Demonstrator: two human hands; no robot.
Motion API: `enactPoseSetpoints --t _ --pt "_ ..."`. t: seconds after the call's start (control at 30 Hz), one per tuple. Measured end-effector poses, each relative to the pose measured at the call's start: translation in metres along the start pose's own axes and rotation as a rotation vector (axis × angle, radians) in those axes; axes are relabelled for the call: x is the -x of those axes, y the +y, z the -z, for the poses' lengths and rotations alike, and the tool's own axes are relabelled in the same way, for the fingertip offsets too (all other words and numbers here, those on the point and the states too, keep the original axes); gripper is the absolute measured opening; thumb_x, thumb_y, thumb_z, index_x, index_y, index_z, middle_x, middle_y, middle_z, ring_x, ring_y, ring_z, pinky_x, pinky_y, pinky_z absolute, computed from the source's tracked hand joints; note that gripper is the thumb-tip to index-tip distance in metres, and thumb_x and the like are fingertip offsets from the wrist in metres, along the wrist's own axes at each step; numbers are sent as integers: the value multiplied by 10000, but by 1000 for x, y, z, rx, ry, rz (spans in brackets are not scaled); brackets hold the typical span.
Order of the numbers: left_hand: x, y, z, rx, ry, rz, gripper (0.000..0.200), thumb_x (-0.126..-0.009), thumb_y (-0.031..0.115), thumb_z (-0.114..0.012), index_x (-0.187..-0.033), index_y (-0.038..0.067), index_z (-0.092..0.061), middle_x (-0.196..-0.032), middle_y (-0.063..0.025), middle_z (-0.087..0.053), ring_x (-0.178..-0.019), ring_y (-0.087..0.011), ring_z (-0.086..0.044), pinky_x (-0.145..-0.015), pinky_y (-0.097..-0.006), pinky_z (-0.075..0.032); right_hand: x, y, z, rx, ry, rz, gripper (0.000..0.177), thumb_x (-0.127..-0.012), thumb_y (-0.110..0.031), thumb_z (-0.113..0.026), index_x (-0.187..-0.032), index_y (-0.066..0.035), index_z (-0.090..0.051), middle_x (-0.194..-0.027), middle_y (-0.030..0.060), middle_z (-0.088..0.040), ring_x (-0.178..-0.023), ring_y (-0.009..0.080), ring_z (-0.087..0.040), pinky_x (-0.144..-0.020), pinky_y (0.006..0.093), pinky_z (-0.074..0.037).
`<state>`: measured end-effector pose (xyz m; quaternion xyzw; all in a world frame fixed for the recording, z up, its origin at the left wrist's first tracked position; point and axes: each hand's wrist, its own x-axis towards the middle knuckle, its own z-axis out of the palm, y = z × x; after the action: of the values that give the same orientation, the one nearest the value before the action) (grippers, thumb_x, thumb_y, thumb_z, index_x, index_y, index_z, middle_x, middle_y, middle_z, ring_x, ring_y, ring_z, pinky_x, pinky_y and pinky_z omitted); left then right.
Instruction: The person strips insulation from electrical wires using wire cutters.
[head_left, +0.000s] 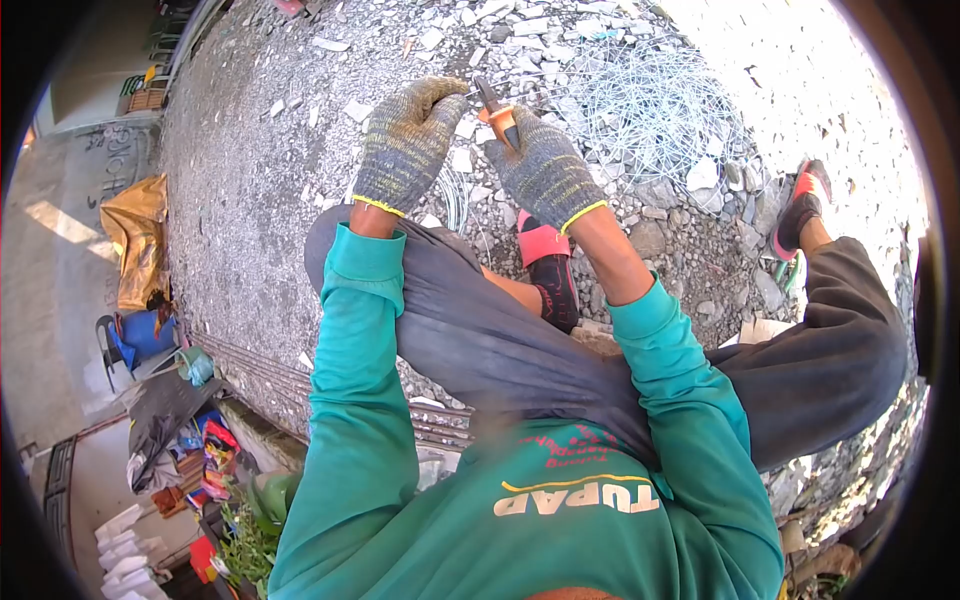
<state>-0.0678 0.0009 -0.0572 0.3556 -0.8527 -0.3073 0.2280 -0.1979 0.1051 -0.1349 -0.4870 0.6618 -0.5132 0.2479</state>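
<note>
right hand (pixel 545 165) grips pliers (pixel 497 110); left hand (pixel 410 140) curled, grasp unclear; wire tangle (pixel 655 105) just right, open gravel (pixel 260 170) left.

Your gloved right hand (pixel 545 165) grips orange-handled pliers (pixel 497 112) beside your gloved left hand (pixel 408 145), above gravel (pixel 260 180) and tangled wire (pixel 655 105).

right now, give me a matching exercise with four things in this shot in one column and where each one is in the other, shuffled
Things:
1 pliers
2 tangle of wire
3 yellow sack
4 red-strapped shoe

Places:
a far left, on the concrete
b on a foot, below the right wrist
c in the right hand
d on the gravel, upper right

Pairs: 1-c, 2-d, 3-a, 4-b
</note>
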Motion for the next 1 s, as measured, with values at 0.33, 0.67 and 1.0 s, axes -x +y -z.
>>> enactPoseSetpoints --t 0.33,0.67,1.0 --pt "1 20 -4 24 -81 97 232 -959 180 -639 -1127 29 -690 -877 -32 -671 -771 -89 -591 -718 -258 -514 -4 12 -3 -226 -77 -236 357 -904 -406 -659 -1049 -82 -687 -812 174 -677 -775 352 -669 -693 431 -513" --pt "9 12 20 29 -88 301 248 -938 215 -676 -1069 4 -696 -756 -19 -617 -689 -88 -554 -645 -247 -474 -20 60 27 -205 203 -168 374 -915 -399 -658 -1033 -46 -694 -758 173 -675 -668 294 -645 -629 387 -503" --pt "8 5 -4 -206 -60 169 274 -942 233 -659 -1110 18 -694 -791 -26 -649 -701 -86 -559 -643 -247 -467 -13 84 22 -215 108 -369 416 -902 -431 -645 -952 -21 -693 -659 139 -642 -601 262 -622 -581 400 -481"
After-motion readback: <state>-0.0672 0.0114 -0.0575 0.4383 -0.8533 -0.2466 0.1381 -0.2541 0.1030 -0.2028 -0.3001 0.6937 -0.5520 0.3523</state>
